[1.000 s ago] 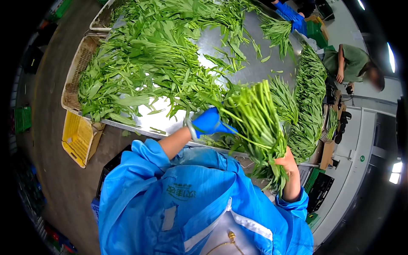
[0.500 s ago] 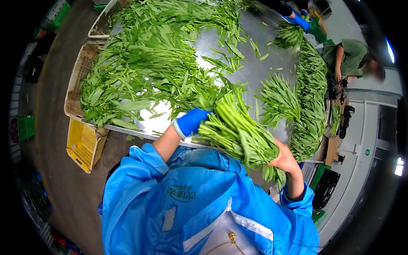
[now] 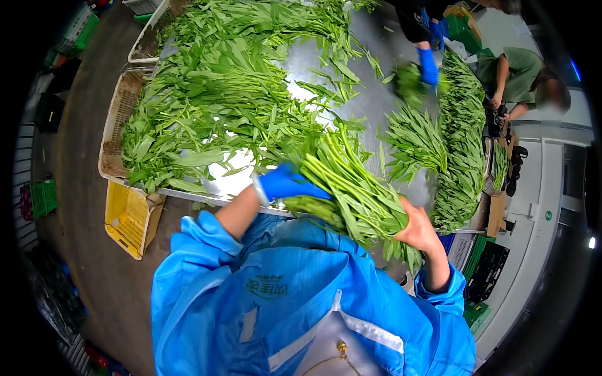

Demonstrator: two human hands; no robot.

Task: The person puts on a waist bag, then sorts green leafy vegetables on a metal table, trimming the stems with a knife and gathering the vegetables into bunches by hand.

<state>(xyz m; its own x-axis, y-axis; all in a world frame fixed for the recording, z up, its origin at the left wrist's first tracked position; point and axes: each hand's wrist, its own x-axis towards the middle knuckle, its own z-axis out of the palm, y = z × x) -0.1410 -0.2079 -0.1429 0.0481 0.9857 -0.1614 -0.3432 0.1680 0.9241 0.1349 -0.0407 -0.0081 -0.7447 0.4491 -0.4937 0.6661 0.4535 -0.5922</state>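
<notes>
metal table [image 3: 371, 94] backs a bundle of greens [image 3: 357, 194] near its edge, right hand [image 3: 417, 229] clasping leaves [image 3: 382, 235], left hand [image 3: 285, 183] at stems [image 3: 332, 164], grip unclear; slack fingers could let some slip

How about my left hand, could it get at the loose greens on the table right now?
Probably yes: the gloved left hand is close to the loose greens, nothing visible blocks the way between, and the right hand grips the bunch.
</notes>
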